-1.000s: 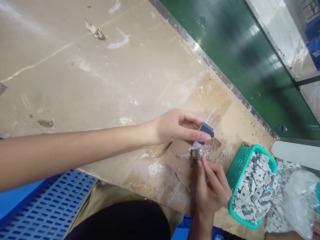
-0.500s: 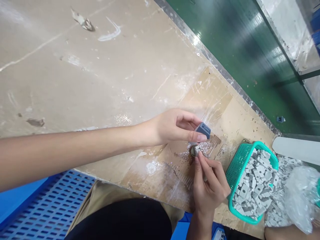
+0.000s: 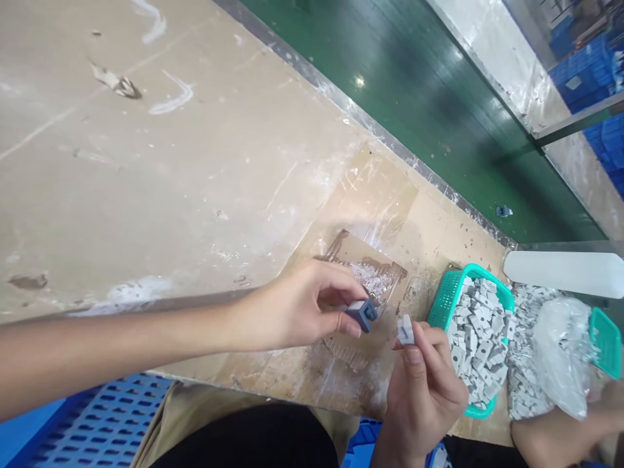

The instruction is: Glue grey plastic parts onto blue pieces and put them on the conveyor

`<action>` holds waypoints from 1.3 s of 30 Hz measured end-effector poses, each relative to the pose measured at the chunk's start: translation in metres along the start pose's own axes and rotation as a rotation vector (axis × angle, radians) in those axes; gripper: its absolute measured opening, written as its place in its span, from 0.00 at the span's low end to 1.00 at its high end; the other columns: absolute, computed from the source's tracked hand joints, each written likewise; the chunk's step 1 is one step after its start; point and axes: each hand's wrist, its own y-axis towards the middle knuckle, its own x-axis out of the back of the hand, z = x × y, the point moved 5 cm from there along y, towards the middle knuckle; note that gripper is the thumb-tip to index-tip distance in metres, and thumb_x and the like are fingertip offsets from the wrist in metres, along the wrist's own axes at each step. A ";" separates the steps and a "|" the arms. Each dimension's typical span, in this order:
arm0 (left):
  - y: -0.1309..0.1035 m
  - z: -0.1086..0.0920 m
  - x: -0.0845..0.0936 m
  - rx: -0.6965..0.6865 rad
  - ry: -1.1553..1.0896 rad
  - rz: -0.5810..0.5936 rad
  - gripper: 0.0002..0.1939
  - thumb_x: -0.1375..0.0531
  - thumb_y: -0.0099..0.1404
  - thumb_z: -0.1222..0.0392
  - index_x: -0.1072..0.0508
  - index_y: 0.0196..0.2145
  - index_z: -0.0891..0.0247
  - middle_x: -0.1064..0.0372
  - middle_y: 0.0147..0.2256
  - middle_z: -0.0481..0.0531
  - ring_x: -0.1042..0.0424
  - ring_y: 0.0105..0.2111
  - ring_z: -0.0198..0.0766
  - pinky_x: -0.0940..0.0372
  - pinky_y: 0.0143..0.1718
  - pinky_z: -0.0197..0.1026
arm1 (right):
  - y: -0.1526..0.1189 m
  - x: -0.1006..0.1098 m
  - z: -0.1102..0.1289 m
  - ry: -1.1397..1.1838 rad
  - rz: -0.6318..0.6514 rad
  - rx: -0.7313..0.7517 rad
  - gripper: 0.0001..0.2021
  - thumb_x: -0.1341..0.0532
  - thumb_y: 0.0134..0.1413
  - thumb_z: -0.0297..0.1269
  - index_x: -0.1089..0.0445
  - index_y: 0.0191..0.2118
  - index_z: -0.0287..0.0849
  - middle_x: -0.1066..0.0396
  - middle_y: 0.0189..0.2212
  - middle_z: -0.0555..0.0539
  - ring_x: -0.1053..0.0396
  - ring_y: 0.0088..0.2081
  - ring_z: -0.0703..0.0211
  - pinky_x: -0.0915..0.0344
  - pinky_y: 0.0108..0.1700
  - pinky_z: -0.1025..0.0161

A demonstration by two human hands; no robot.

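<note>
Between thumb and fingers, my left hand (image 3: 324,305) grips a small dark blue-grey block (image 3: 361,315), its recessed end turned to the right. A little to its right, my right hand (image 3: 426,377) pinches a small light grey plastic piece (image 3: 405,330) that has a notch in it. The two parts are apart, held above the worktable. Beneath and beyond them, a brown square of board (image 3: 344,250) on the tabletop carries white residue. Near my right hand stands a green basket (image 3: 441,302) heaped with similar light grey pieces (image 3: 480,335).
Loose grey pieces (image 3: 524,383) and a clear plastic bag (image 3: 560,351) lie right of the basket, with another person's arm (image 3: 560,432) beside them. A green belt-like surface (image 3: 390,84) runs behind the metal edge, carrying one small blue-grey part (image 3: 504,211). A blue perforated crate (image 3: 112,422) is lower left.
My right hand has lifted the light grey piece off the board area, up and to the right. My left hand has turned and lowered the blue-grey block. The view has shifted right.
</note>
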 end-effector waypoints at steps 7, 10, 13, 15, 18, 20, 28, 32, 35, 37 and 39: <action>-0.005 0.001 -0.009 0.006 -0.051 0.040 0.04 0.32 0.55 0.69 0.19 0.31 0.67 0.28 0.30 0.50 0.25 0.32 0.36 0.29 0.33 0.35 | -0.001 -0.006 0.008 -0.001 0.087 0.005 0.16 0.40 0.63 0.25 0.23 0.50 0.51 0.34 0.31 0.50 0.33 0.36 0.60 0.34 0.33 0.60; -0.006 -0.001 -0.009 0.007 -0.026 0.026 0.04 0.32 0.55 0.68 0.18 0.31 0.65 0.28 0.30 0.51 0.26 0.32 0.37 0.28 0.33 0.35 | -0.002 -0.008 0.008 -0.010 0.145 -0.006 0.17 0.39 0.62 0.23 0.23 0.51 0.51 0.33 0.32 0.49 0.32 0.37 0.60 0.32 0.34 0.60; -0.009 -0.003 -0.009 0.016 0.003 -0.001 0.04 0.32 0.57 0.66 0.17 0.32 0.64 0.27 0.30 0.53 0.25 0.32 0.38 0.28 0.32 0.35 | -0.002 -0.013 0.010 -0.066 0.221 -0.032 0.20 0.39 0.60 0.21 0.24 0.52 0.53 0.31 0.34 0.49 0.32 0.37 0.60 0.30 0.35 0.59; -0.011 -0.005 -0.009 0.020 0.007 -0.038 0.04 0.33 0.58 0.66 0.16 0.32 0.63 0.28 0.30 0.53 0.25 0.31 0.39 0.28 0.31 0.35 | -0.001 -0.016 0.013 -0.098 0.240 -0.023 0.23 0.39 0.60 0.20 0.25 0.53 0.55 0.31 0.35 0.49 0.31 0.37 0.60 0.30 0.35 0.60; -0.013 -0.008 -0.009 0.033 0.021 -0.101 0.03 0.34 0.57 0.67 0.17 0.28 0.64 0.28 0.28 0.53 0.25 0.28 0.38 0.29 0.28 0.34 | 0.000 -0.020 0.018 -0.102 0.229 0.025 0.26 0.41 0.59 0.17 0.27 0.56 0.54 0.31 0.35 0.49 0.31 0.36 0.61 0.29 0.34 0.62; -0.014 -0.009 -0.008 0.040 0.064 -0.126 0.02 0.33 0.57 0.66 0.18 0.27 0.64 0.28 0.27 0.53 0.26 0.27 0.38 0.30 0.27 0.34 | 0.000 -0.023 0.020 -0.094 0.210 0.046 0.28 0.44 0.59 0.15 0.28 0.57 0.54 0.32 0.36 0.48 0.31 0.36 0.62 0.28 0.34 0.62; -0.012 0.000 -0.002 0.039 0.119 -0.109 0.02 0.30 0.53 0.67 0.20 0.26 0.63 0.31 0.25 0.51 0.30 0.26 0.37 0.35 0.26 0.32 | -0.008 -0.033 0.021 -0.116 0.164 0.040 0.28 0.46 0.62 0.17 0.30 0.59 0.54 0.29 0.39 0.46 0.28 0.40 0.60 0.26 0.38 0.62; -0.008 0.010 -0.003 0.117 -0.034 -0.072 0.03 0.29 0.55 0.62 0.18 0.27 0.63 0.29 0.26 0.51 0.31 0.27 0.35 0.36 0.27 0.31 | 0.002 -0.031 0.017 -0.154 0.164 -0.025 0.23 0.46 0.65 0.22 0.27 0.56 0.54 0.28 0.34 0.48 0.27 0.37 0.63 0.26 0.36 0.67; -0.007 0.009 -0.012 0.278 -0.274 0.007 0.10 0.29 0.58 0.54 0.18 0.30 0.64 0.27 0.27 0.53 0.30 0.28 0.35 0.32 0.31 0.33 | 0.016 -0.028 0.011 -0.128 0.249 -0.142 0.14 0.42 0.67 0.33 0.24 0.53 0.55 0.26 0.48 0.45 0.26 0.47 0.59 0.25 0.47 0.61; -0.008 0.004 -0.016 0.371 -0.454 0.004 0.14 0.27 0.55 0.51 0.18 0.29 0.66 0.26 0.28 0.53 0.30 0.27 0.35 0.30 0.31 0.35 | 0.023 -0.029 0.011 -0.027 0.308 -0.177 0.14 0.42 0.68 0.42 0.27 0.56 0.54 0.30 0.57 0.45 0.29 0.56 0.55 0.28 0.57 0.55; -0.011 -0.002 -0.017 0.433 -0.587 -0.032 0.16 0.24 0.49 0.52 0.19 0.28 0.67 0.26 0.28 0.52 0.29 0.26 0.35 0.30 0.29 0.34 | 0.026 -0.034 0.015 0.105 0.329 -0.162 0.18 0.46 0.70 0.47 0.30 0.59 0.54 0.29 0.58 0.46 0.31 0.59 0.55 0.31 0.60 0.52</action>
